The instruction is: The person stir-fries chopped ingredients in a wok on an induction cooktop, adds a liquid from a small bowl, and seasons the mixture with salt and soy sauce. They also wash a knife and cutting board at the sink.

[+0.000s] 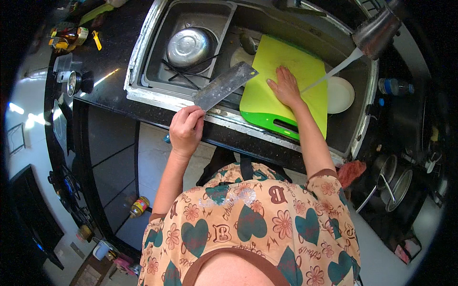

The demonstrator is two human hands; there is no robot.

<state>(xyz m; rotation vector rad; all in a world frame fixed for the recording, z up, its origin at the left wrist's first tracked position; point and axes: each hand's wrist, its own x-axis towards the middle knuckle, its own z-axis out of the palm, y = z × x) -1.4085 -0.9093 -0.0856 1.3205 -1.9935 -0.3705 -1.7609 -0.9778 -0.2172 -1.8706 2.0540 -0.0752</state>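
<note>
The left fingers [192, 117] hide the near end of the blade [224, 86], so its grip cannot be made out. The palm of the right hand [287, 88] is out of sight against the board [272, 59]. The board covers part of the plate [340, 95] and the pale dish [240, 58]. The inside of the upturned bowl [191, 46] is hidden. The upper end of the tap [379, 32] fades into darkness.

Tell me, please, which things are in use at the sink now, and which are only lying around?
In use:
cleaver, in the left hand
green cutting board, under the right hand
faucet, running onto the board

Lying around:
metal bowl
dark sticks
white dish
plastic bottle
pans
</note>
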